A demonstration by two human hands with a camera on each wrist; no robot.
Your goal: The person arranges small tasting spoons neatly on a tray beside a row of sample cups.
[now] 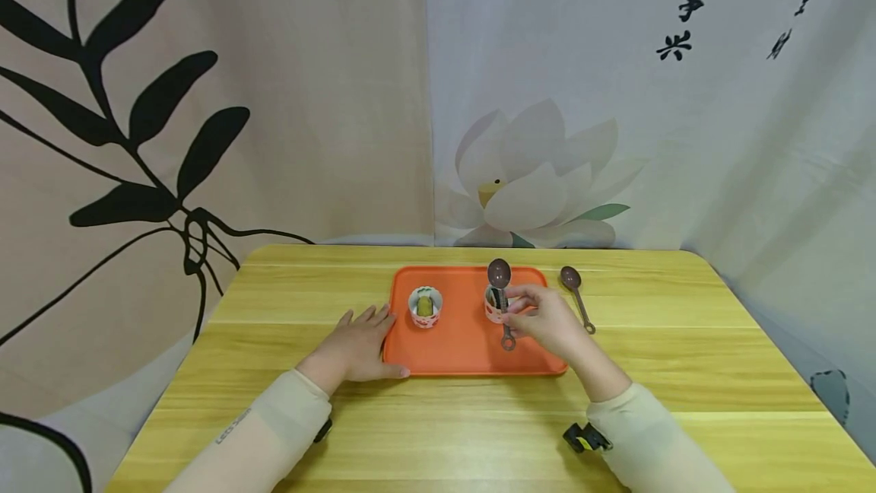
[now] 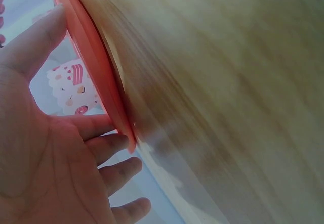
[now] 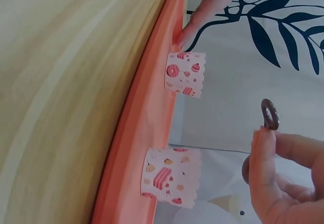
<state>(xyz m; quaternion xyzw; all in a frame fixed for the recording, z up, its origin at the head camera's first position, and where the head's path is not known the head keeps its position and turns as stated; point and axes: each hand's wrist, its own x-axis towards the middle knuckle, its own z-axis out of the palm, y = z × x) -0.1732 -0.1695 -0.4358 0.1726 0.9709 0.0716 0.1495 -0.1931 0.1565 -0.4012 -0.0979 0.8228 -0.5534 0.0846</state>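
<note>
On the orange tray (image 1: 452,360), my left hand (image 1: 356,347) rests at the left side, fingers spread and thumb along the front rim. My right hand (image 1: 550,319) pinches a dark brown measuring spoon (image 1: 499,273) by its handle. Its bowl points away from me, and the ringed handle end (image 3: 275,125) sticks out below the fingers. Just behind the spoon and fingers stands a paper cup (image 1: 492,313) printed with pink sweets; its contents are mostly hidden. A matching paper cup (image 1: 425,320) nearer my left hand holds something yellow-green.
A second brown measuring spoon (image 1: 571,278) lies on the wooden table (image 1: 438,432), right of the tray. Behind the table's far edge hangs a pale curtain (image 1: 328,97) with printed leaves, a lotus and dark characters.
</note>
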